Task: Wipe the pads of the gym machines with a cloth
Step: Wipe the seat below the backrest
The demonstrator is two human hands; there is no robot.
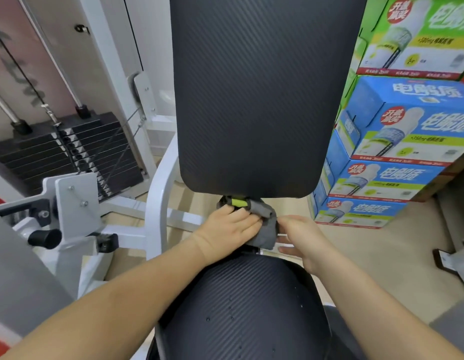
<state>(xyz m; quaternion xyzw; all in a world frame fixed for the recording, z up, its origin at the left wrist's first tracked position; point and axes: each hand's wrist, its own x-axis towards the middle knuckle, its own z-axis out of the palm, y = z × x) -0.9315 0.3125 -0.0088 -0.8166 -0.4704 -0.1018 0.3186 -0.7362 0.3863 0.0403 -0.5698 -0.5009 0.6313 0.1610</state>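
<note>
A tall black back pad stands upright in front of me, and a rounded black seat pad lies below it. Both of my hands meet in the gap between the two pads. My left hand presses a grey cloth against the black and lime-green adjuster under the back pad. From the right, my right hand holds the hanging end of the same cloth. Part of the cloth is hidden under my left fingers.
A weight stack with cables and chrome rods stands at the left behind the white machine frame. Stacked blue and green drink cartons rise close on the right. A black-capped lever sticks out at lower left.
</note>
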